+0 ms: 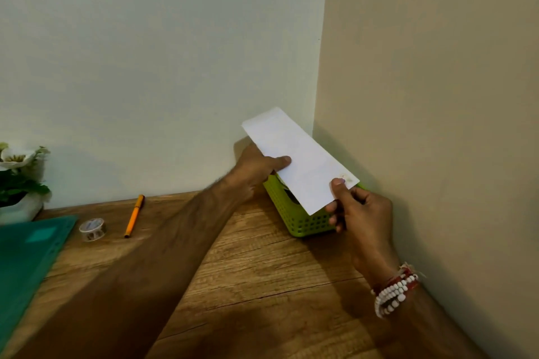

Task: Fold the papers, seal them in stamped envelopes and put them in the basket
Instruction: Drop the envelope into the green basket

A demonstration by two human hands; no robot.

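- left hand [256,166]: thumb pressed on the envelope [297,160] along its left long edge, the other fingers hidden behind it; reads as a pinch.
- right hand [361,213]: thumb on the near corner, fingers [335,213] curled under the short edge, gripping it. Beaded bracelet [393,291] on that wrist.
- The envelope spans between both sets of fingers, tilted, in the air, touching nothing else that I can see.
- green basket [303,224] sits right under the fingers, on the table [262,271] in the wall corner.
- Progress, my guess: this envelope is at the last step and only the drop into the basket is left; it is not released yet.
- Faint mark just past the right thumb is probably the stamp [347,178], but too washed out to confirm.
- The flap side faces away, so I cannot tell whether it is sealed.
- Something pale and dark shows in the basket below the left thumb; may be other envelopes, count unreadable.
- No loose papers in view, so how many are left is unknown.
- Far left of the fingers: pen [134,216], tape roll [92,229], green mat [26,245] and plant [17,172], the last two cut off by the frame.
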